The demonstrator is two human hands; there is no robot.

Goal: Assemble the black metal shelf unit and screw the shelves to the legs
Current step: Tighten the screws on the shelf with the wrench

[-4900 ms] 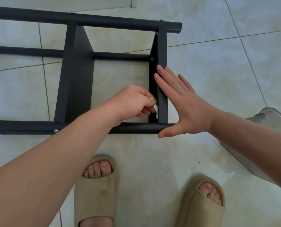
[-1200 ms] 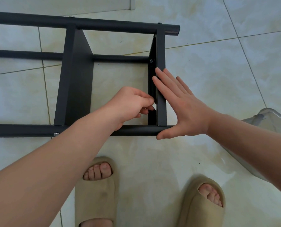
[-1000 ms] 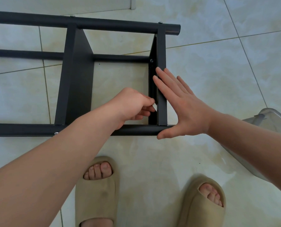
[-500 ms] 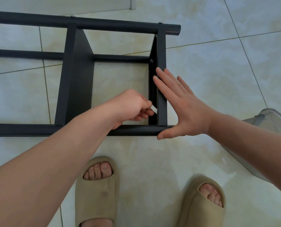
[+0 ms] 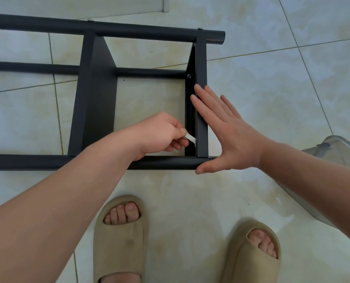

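Note:
The black metal shelf unit [image 5: 96, 103] lies on its side on the tiled floor, its round legs running left to right. My left hand [image 5: 160, 135] pinches a small silver tool [image 5: 191, 137] against the inner face of the end shelf [image 5: 201, 58], close to the near leg [image 5: 166, 162]. My right hand [image 5: 229, 135] presses flat on the outer face of that shelf with straight fingers, its thumb lying along the near leg. A screw head [image 5: 189, 75] shows higher up on the same shelf.
A clear plastic container [image 5: 333, 152] stands on the floor at the right, partly behind my right forearm. My two feet in beige slides [image 5: 119, 237] are just below the near leg. White wall trim [image 5: 166, 5] runs along the top.
My left hand has turned the small tool slightly, its silver end now showing more between fingers and shelf. My right hand and the shelf unit have stayed put.

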